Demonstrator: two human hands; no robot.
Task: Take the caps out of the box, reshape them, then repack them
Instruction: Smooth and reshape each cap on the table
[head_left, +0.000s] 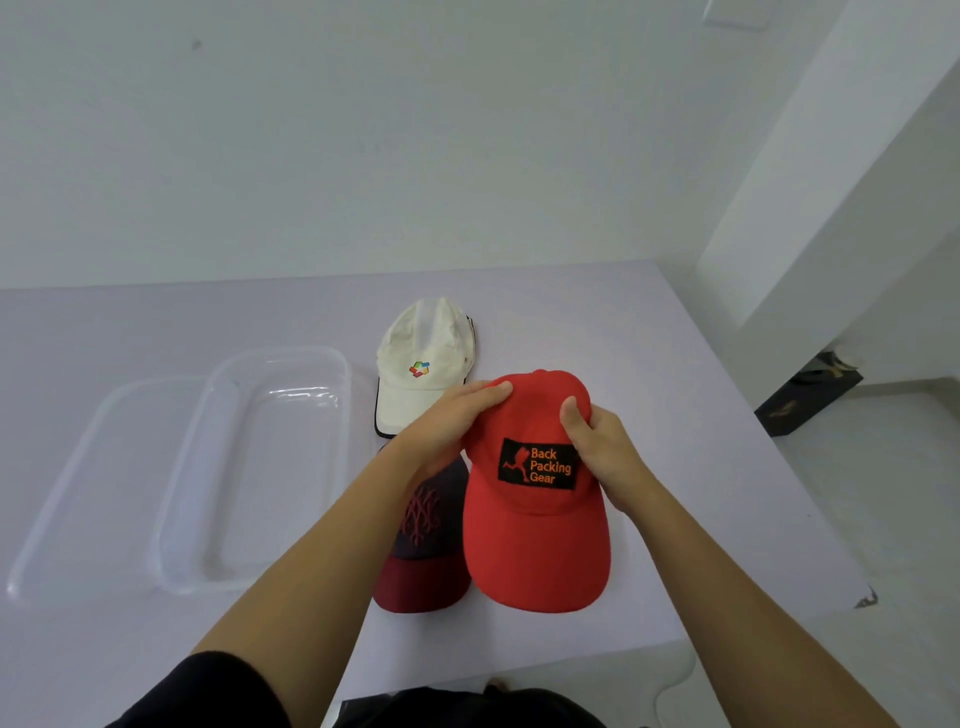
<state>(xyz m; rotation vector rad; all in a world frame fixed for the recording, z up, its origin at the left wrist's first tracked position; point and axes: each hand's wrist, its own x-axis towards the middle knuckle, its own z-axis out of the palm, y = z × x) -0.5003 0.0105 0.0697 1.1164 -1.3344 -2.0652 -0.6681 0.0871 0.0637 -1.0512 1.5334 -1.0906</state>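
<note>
A clear box (270, 467) lies empty at centre left of the pale table (649, 364). Just right of centre, the left hand (447, 426) and right hand (602, 447) clasp the red cap (535, 540), patch reading "Back Packing Gear". The left arm partly hides a dark maroon-brimmed cap (426, 551); a white cap (421, 358) with a multicoloured logo lies above it.

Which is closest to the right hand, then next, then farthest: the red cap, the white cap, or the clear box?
1. Red cap: held in the right hand.
2. White cap: behind, to the left.
3. Clear box: far left on the table.
</note>
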